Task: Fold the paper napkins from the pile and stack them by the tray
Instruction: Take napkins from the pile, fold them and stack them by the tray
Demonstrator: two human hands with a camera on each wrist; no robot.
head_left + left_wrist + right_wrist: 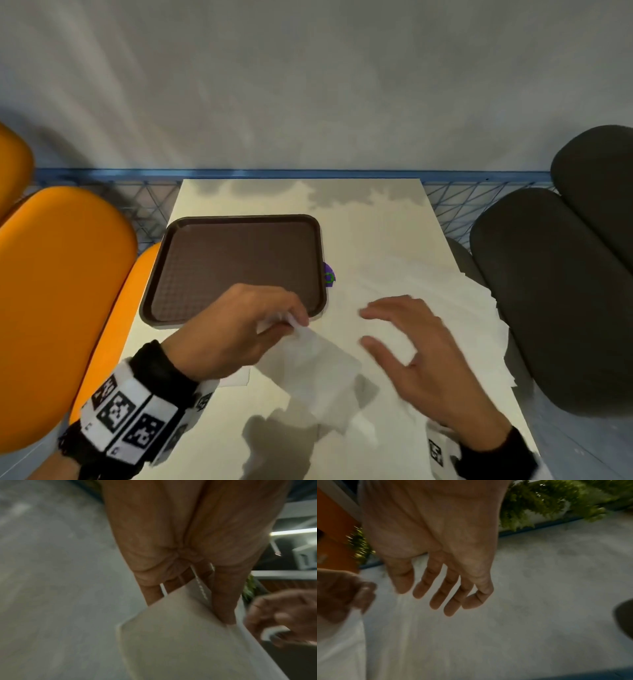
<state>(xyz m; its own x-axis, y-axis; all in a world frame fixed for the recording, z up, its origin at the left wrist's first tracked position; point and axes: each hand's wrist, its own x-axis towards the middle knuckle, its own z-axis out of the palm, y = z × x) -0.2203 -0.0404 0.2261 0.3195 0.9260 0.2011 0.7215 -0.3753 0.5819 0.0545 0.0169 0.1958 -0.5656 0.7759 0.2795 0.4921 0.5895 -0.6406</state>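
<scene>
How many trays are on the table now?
1. The brown tray lies on the far left part of the white table, just beyond the left hand. None seems hidden.

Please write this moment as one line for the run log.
left hand: pinches napkin lifted over table | right hand: open, holds nothing | tray: nothing on it
</scene>
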